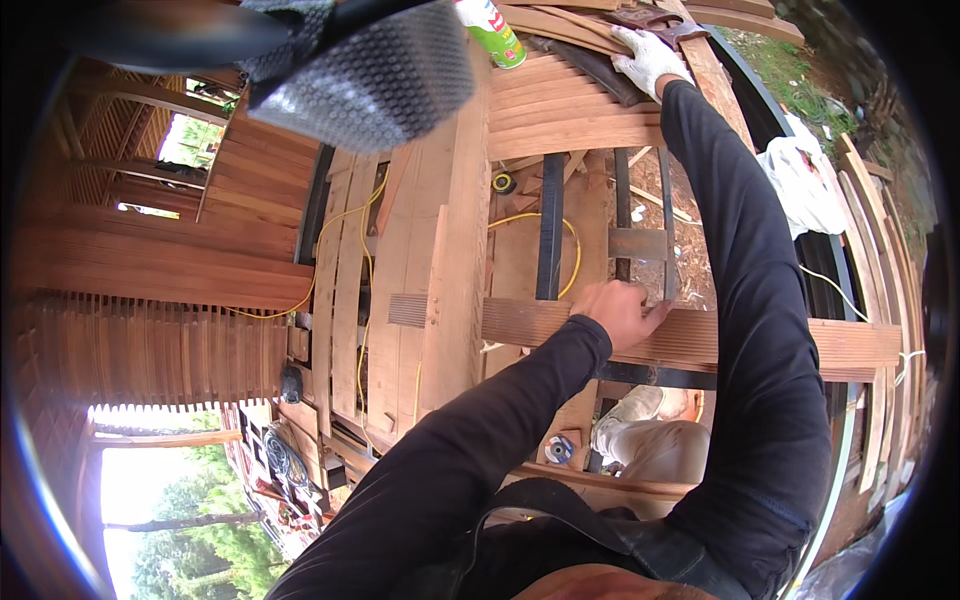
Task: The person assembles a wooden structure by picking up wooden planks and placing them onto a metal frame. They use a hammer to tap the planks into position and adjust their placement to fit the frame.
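Observation:
My left hand (622,312), bare, is on a long grooved wooden board (770,338) that lies crosswise in front of me. Its fingers curl over the board's far edge, and the thumb points to the right. Far ahead, my right hand (650,60) wears a white glove and has its fingers apart. It reaches over a dark curved strip (590,72) beside thin wooden strips (570,28). Close by lies a brown handle (655,20), which looks like a handsaw's. Smooth boards (575,105) lie side by side below that hand.
A white and green can (492,35) stands at the far edge. Dark beams (550,225) cross an open gap with a yellow cord (577,250). A cutting disc (559,448) lies near my leg (660,450). White cloth (800,185) hangs right; blurred bubble-textured material (370,80) blocks the upper left.

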Demonstrator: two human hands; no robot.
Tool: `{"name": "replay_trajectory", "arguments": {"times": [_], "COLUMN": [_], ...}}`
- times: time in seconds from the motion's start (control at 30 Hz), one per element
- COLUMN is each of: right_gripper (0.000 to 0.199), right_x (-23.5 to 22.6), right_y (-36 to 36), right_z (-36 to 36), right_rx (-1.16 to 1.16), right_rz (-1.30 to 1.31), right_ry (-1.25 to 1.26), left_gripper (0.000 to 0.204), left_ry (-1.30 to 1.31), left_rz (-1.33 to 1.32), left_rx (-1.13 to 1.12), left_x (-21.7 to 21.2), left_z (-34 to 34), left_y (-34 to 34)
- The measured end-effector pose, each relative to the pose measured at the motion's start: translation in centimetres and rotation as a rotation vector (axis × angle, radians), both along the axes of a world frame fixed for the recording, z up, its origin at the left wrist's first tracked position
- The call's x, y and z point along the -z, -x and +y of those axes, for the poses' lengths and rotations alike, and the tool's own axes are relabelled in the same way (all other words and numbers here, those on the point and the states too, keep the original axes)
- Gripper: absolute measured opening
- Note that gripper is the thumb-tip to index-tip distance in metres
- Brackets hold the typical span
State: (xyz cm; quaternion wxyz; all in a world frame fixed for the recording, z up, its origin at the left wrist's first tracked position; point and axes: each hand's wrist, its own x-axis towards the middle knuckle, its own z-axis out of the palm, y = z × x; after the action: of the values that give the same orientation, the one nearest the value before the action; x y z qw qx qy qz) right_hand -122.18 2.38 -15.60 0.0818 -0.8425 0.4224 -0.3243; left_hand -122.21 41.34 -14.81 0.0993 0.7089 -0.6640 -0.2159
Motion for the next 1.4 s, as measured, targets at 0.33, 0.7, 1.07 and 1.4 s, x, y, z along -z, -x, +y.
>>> {"name": "replay_trajectory", "arguments": {"times": [0.33,0.7,1.07,1.4], "right_gripper": [0.031,0.038,0.034,0.036], "right_x": [-1.5,-7.0,-8.6,-3.4], "right_y": [2.0,21.6,29.5,21.6], "right_z": [1.9,12.6,30.0,32.1], "right_rx": [0.11,0.098,-0.11,-0.254], "right_rz": [-0.011,-0.579,-0.807,-0.739], "right_ry": [0.231,-0.357,-0.815,-1.069], "left_gripper": [0.057,0.06,0.055,0.036], "left_ry": [0.001,-0.008,0.134,0.231], "left_rz": [0.01,-0.067,-0.051,0.274], "left_rx": [0.0,-0.02,-0.034,-0.028], "left_x": [1.0,0.4,0.4,2.3], "left_z": [-0.5,-0.6,1.1,0.9], "left_y": [0.1,0.5,-0.3,-1.9]}}
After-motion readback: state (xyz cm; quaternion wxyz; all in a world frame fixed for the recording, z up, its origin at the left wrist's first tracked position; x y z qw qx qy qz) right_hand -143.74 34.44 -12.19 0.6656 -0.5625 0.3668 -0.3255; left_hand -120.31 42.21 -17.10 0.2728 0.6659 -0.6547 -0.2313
